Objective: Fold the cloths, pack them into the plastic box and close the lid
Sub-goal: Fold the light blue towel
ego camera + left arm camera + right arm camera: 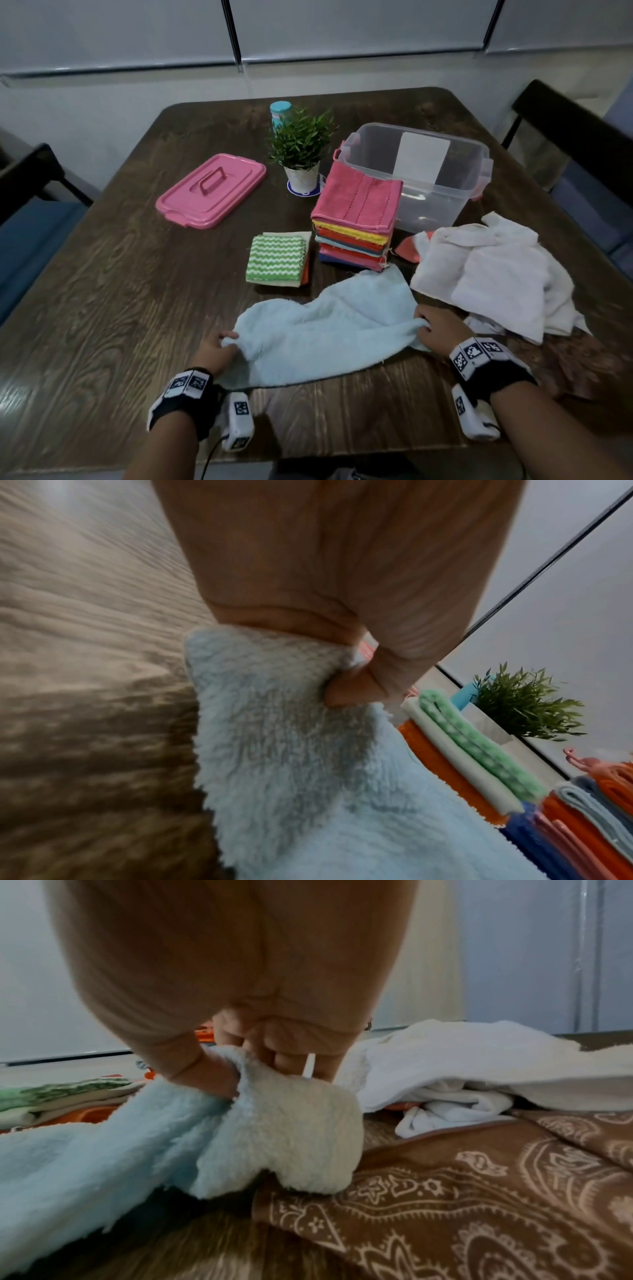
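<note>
A fluffy light blue cloth (322,325) lies spread on the dark wooden table (120,274) in front of me. My left hand (219,346) pinches its left corner (274,696), thumb pressed into the pile. My right hand (435,329) grips its right corner (284,1123), bunched between thumb and fingers. Behind it stand a tall stack of folded cloths (356,219) with a pink one on top and a smaller folded pile topped by a green zigzag cloth (279,257). The clear plastic box (421,174) stands open at the back right. Its pink lid (212,188) lies at the left.
A heap of unfolded white cloths (493,274) lies right of the blue one, with an orange cloth (407,248) peeking out. A brown paisley cloth (479,1191) lies under my right wrist. A potted plant (301,150) and a teal-capped bottle (280,111) stand mid-table. Chairs flank the table.
</note>
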The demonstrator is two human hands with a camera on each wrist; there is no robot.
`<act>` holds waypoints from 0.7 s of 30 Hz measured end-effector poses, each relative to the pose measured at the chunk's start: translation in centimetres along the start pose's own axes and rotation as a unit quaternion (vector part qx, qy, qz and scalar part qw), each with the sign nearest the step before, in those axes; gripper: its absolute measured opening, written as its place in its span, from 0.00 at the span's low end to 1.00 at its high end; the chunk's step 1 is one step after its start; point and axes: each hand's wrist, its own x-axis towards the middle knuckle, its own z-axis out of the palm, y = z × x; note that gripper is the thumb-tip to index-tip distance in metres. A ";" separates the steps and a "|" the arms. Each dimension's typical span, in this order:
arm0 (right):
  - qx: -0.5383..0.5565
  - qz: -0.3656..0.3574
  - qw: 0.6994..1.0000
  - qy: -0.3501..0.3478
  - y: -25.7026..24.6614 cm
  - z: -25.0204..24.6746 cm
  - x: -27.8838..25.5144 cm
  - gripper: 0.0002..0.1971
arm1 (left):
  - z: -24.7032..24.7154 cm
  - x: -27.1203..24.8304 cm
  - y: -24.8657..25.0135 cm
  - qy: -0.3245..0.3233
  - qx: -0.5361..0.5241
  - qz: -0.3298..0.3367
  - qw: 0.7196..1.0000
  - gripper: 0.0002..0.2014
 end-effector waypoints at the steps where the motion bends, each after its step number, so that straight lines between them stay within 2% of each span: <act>1: -0.007 0.002 1.000 -0.025 -0.1 0.2 0.0 0.10 | -0.1 0.0 -0.3 0.002 0.013 -0.008 1.000 0.09; 3: -0.053 0.008 0.994 -0.098 -0.3 0.6 0.1 0.15 | -0.5 0.3 -0.9 0.004 0.047 -0.027 0.999 0.10; 7: -0.099 0.022 0.977 -0.186 -1.2 1.3 0.1 0.17 | -1.8 0.5 -1.8 0.067 0.075 -0.048 0.994 0.10; 14: 0.007 0.049 0.976 -0.211 -1.3 0.8 1.0 0.11 | -2.1 -0.9 -2.0 0.115 -0.055 0.056 0.990 0.09; 17: 0.098 0.062 0.979 -0.166 -1.0 0.0 1.1 0.08 | -2.5 -0.9 -1.8 0.136 -0.100 0.063 0.984 0.11; 20: 0.220 0.064 0.973 -0.030 -0.7 0.0 1.2 0.07 | -2.6 -0.5 -2.2 0.149 -0.101 0.066 0.982 0.11; 21: 0.230 0.056 0.972 0.005 -0.7 0.2 1.3 0.07 | -2.6 -0.4 -2.3 0.151 -0.092 0.051 0.983 0.12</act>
